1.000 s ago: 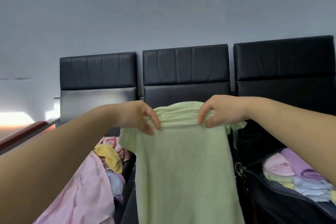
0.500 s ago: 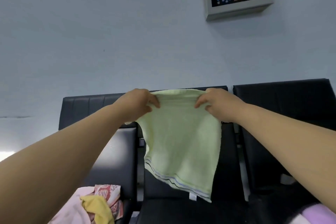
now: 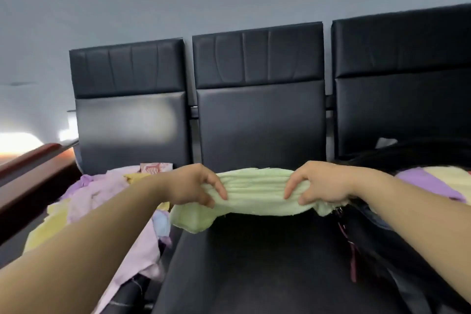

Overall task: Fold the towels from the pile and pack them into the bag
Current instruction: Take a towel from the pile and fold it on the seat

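Two hands, one towel, all catalogued from the middle chair (image 3: 257, 267) in a row of three black padded chairs.

1. Light green towel (image 3: 254, 192). It is bunched into a rumpled band and stretched sideways between my hands, over the middle chair's seat and in front of its backrest. One loose end droops below my left hand toward the seat's left edge. A short ragged end sticks out past my right hand. I cannot tell whether the drooping end touches the seat.

2. Left hand (image 3: 193, 186). It grips the band's left part over the left side of the middle chair, with the fingers curled over the top of the cloth and gathering its folds.

3. Right hand (image 3: 322, 183). It grips the band's right part over the right side of the middle chair, with the fingers curled down over the cloth in the same way.

4. Pile of towels (image 3: 102, 201). It is heaped loose on the chair left of the middle chair: pink, yellow, lilac and pale blue, with a red-patterned piece at the back. Pink cloth spills down the gap beside the middle chair.

5. Dark bag (image 3: 387, 245). It sits open on the chair right of the middle chair. A purple towel (image 3: 428, 182) and a pale yellow towel (image 3: 449, 176) show inside it. A dark red strap (image 3: 353, 252) hangs at the side nearest the middle chair.

6. Reddish-brown rail (image 3: 33, 168), far left of the middle chair, beyond the pile.
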{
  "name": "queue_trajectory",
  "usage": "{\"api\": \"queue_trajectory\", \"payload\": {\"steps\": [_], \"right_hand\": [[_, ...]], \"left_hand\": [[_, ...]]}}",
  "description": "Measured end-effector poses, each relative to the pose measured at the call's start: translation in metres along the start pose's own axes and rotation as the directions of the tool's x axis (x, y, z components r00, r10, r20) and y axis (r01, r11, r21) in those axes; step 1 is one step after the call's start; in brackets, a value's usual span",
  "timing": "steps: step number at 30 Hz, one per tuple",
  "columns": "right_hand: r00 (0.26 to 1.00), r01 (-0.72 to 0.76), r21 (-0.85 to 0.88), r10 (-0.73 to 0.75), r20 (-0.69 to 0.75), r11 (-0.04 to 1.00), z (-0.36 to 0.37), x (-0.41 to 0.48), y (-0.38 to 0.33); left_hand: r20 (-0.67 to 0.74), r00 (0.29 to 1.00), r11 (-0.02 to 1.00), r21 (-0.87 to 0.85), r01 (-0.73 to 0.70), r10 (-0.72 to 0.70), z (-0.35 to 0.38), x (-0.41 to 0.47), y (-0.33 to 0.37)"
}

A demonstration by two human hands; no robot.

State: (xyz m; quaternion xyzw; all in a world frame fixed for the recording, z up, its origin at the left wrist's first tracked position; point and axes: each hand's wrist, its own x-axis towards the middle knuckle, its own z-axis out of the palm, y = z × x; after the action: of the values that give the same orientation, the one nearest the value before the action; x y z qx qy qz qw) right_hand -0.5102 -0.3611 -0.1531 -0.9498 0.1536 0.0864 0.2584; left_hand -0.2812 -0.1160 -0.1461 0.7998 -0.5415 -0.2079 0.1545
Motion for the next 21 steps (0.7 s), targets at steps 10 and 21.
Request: {"api": "queue_trajectory", "payload": {"steps": [10,21], "right_hand": [[0.986,-0.160,0.189,0.148,0.076,0.969,0.079,0.020,0.056],[0.971,-0.227,0.180,0.209,0.114,0.957,0.109,0.055,0.061]], "left_hand": [[0.073,0.997,0.973,-0.229,0.024,-0.007,0.089,0.033,-0.053],[0.180,0.979,0.963,-0.233,0.137,-0.095,0.120,0.048,-0.088]]}}
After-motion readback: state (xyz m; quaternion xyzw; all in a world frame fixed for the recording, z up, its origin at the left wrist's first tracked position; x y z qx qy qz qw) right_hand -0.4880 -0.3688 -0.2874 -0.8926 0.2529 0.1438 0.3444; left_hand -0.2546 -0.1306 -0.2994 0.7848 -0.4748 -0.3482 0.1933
